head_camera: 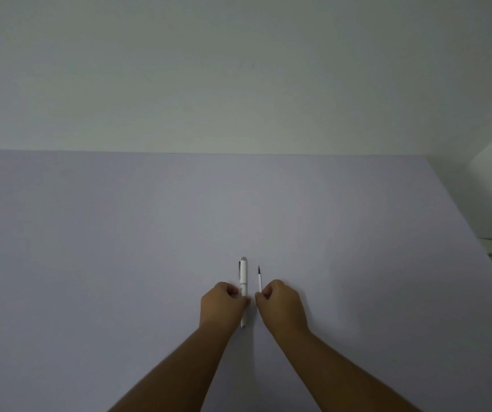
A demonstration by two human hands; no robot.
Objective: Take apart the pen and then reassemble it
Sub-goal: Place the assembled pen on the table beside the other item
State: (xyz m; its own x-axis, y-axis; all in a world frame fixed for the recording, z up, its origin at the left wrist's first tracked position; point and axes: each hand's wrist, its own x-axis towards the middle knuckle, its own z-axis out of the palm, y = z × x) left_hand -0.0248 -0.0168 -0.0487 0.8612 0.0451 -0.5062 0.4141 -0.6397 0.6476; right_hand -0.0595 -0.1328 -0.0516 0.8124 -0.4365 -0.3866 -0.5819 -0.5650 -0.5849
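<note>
Pen body [243, 276] and refill [259, 279] parallel, pointing away, tip far.

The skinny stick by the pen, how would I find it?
On the pale purple table, look where the two hands meet. The right hand pinches the refill, just right of the fat white pen body. It is far thinner, with a dark tip.

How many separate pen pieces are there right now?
2. The white pen body lies on the table at the left hand; the thin refill is pinched in the right hand. Smaller parts may be hidden under the hands.
</note>
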